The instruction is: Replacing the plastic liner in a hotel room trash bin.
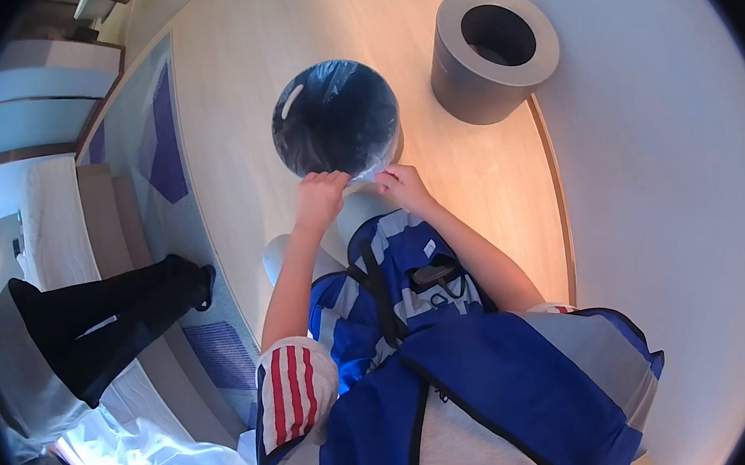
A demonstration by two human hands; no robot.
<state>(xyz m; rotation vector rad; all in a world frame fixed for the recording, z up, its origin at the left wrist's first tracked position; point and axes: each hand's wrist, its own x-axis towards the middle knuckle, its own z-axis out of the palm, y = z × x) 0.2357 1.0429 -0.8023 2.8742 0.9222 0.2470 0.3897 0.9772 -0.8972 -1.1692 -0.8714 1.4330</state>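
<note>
A round dark bin [336, 119] stands on the wood-look floor before me, its mouth facing up. Thin clear plastic, a bin liner [376, 166], lines the inside and reaches the near rim. An oblong pale handle slot shows in the wall at the far left. My left hand [324, 193] grips the liner at the near rim, fingers curled over the edge. To its right, my right hand [402, 187] pinches the liner edge between thumb and fingers. Both fingertips are partly hidden by the hands.
Against the white wall [657, 141] at right stands a grey bin [486, 89] with a wide ring top. On the patterned carpet [217, 352] at left stands another person in black trousers [121, 321]. Beside that person are a bed base [116, 222] and crumpled translucent plastic [166, 456].
</note>
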